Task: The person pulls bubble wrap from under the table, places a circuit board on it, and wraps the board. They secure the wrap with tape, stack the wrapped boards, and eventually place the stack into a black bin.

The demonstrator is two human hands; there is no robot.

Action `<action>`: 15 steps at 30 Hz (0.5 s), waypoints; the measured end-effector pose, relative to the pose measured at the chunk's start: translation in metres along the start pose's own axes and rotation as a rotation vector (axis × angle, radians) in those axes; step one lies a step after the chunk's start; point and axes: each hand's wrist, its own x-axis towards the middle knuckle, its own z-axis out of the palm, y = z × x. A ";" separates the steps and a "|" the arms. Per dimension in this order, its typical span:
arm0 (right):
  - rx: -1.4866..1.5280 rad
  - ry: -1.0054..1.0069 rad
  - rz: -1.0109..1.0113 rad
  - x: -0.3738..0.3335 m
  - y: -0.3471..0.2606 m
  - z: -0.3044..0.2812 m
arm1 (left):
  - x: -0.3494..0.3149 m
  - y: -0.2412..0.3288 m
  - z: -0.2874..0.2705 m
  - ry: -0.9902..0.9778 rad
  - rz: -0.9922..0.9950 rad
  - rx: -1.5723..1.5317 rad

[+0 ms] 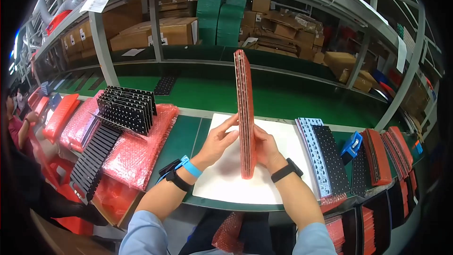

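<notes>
A bundle of thin dark boards in red bubble wrap (245,118) stands upright on edge above a white sheet (214,186), its narrow layered side facing me. My left hand (218,142) is closed against its left face, thumb and fingertips touching it. My right hand (266,147) grips the opposite face; its fingers are partly hidden behind the bundle. A blue band and a black band circle my left wrist, and a black band is on my right.
To the left, dotted black boards (123,108) stand in a black slotted rack (94,156) on pink bubble wrap (127,160). At right lie dotted boards (332,156), a blue tape dispenser (351,146) and more wrapped bundles (376,156). Another person (21,130) is far left. A green belt (203,97) runs behind.
</notes>
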 end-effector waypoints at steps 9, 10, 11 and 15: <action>-0.015 -0.176 0.042 0.003 0.003 -0.020 | -0.003 -0.001 0.003 0.029 0.096 0.051; -0.017 -0.192 0.043 0.003 0.003 -0.019 | -0.003 -0.003 0.003 0.022 0.101 0.056; -0.018 -0.191 0.047 0.003 0.002 -0.015 | -0.003 -0.002 0.004 0.015 0.106 0.061; -0.071 -0.108 0.014 0.000 0.002 -0.007 | -0.007 0.005 0.014 0.023 0.101 0.126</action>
